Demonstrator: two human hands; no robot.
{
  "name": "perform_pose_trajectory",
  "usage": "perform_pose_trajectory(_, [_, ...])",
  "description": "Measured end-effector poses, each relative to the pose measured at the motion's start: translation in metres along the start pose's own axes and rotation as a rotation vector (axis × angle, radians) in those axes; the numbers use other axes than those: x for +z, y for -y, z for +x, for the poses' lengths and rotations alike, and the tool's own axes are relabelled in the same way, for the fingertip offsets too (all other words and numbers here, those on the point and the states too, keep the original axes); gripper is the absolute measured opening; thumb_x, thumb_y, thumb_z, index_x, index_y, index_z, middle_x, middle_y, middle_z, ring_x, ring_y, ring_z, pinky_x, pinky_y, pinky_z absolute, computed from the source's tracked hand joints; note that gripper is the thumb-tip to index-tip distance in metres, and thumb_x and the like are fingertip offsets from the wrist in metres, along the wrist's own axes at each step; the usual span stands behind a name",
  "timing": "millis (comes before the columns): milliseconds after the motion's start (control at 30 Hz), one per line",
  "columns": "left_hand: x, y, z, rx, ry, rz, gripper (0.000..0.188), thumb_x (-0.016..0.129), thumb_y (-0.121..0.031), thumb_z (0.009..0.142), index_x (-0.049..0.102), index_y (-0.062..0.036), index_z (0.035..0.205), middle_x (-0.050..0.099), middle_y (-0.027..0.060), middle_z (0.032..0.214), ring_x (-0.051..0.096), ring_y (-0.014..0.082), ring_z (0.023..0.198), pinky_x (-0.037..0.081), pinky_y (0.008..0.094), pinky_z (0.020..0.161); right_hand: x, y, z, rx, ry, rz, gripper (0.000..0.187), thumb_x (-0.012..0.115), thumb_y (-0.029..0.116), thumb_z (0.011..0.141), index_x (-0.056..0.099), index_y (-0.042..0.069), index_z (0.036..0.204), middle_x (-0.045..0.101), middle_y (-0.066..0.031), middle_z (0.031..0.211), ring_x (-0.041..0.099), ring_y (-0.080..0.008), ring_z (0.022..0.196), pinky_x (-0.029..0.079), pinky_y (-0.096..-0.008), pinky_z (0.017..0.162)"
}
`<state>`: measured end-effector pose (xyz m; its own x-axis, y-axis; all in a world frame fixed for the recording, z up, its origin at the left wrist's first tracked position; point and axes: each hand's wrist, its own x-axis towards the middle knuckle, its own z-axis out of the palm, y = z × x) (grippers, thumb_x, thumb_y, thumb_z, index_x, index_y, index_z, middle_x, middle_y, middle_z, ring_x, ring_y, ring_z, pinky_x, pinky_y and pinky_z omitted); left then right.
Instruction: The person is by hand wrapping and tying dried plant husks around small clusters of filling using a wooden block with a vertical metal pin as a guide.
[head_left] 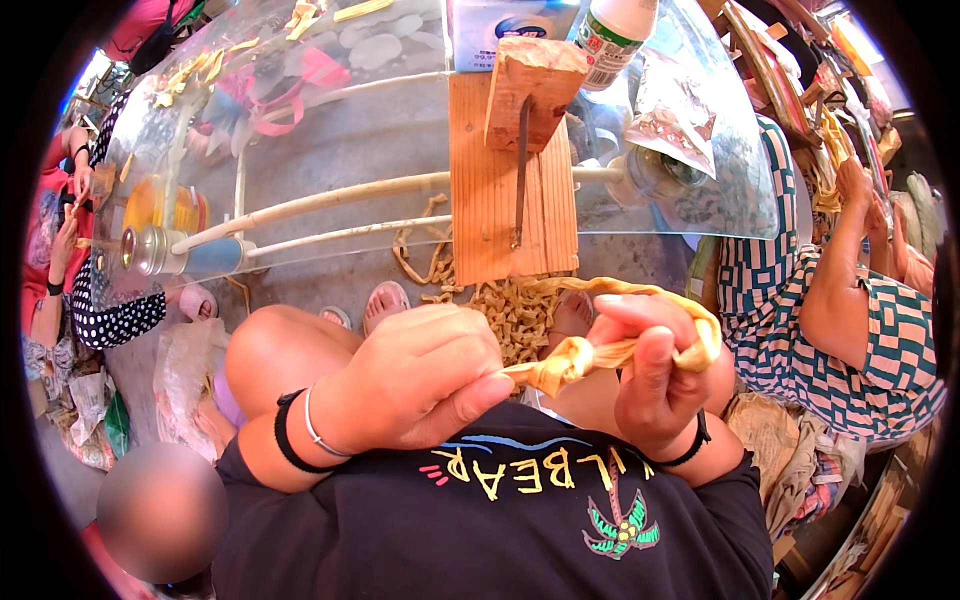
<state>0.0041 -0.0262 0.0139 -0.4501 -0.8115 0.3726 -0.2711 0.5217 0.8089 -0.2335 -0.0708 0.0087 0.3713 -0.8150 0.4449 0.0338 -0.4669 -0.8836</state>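
A soft yellowish-tan strip (566,368) stretches between my hands in front of my chest, with a bulky knot in its middle. My left hand (412,372) is closed in a pinch on one end, thumb along the strip. Around the fingers of my right hand (662,378) the strip bends in a loop, and those fingers are curled on it. Its far part runs back leftward above a pile of knotted tan strips (512,318) that lies low between my legs. Beyond the pile is a wooden plank (475,215) bearing a wood block (535,92) and a thin metal rod (520,185).
A glass-topped table (340,130) spans the far side, holding a white bottle (615,40), a blue-white package (500,30) and a plastic packet (675,115). A person in patterned clothes (840,330) sits close at right; another in a dotted garment (120,320) is at left.
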Motion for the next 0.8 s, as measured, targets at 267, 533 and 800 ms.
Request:
perform_pose_trajectory(267, [0.024,0.0,0.013,0.14,-0.219,0.283,0.046,0.077,-0.009,0.076,0.054,0.0004,0.115,0.062,0.0128,0.087,0.061,0.0282,0.07,0.049,0.0369,0.063,0.015,0.005,0.0,0.129,0.006,0.0,0.019,0.057,0.01,0.099,0.07,-0.003,0.098,0.069,-0.0101,0.083,0.062,-0.0179,0.067,0.049,-0.03,0.065])
perform_pose_trajectory(533, [0.019,-0.01,0.006,-0.042,-0.071,0.113,0.043,0.053,0.011,0.072,0.052,0.0013,0.114,0.063,0.0153,0.091,0.064,0.0309,0.073,0.053,0.0358,0.062,0.007,0.001,0.007,0.175,0.32,0.099,0.011,0.066,0.006,0.091,0.06,0.004,0.082,0.058,-0.0058,0.073,0.054,-0.0202,0.064,0.042,-0.0329,0.06])
perform_pose_trajectory(800, [0.012,-0.007,0.007,-0.027,-0.108,-0.167,0.034,0.065,0.012,0.078,0.059,-0.002,0.109,0.066,0.0145,0.088,0.066,0.0258,0.073,0.052,0.0325,0.061,0.006,0.002,0.002,0.473,0.263,0.309,0.021,0.056,0.01,0.1,0.055,0.005,0.079,0.052,-0.0023,0.075,0.047,-0.0127,0.068,0.038,-0.0286,0.063])
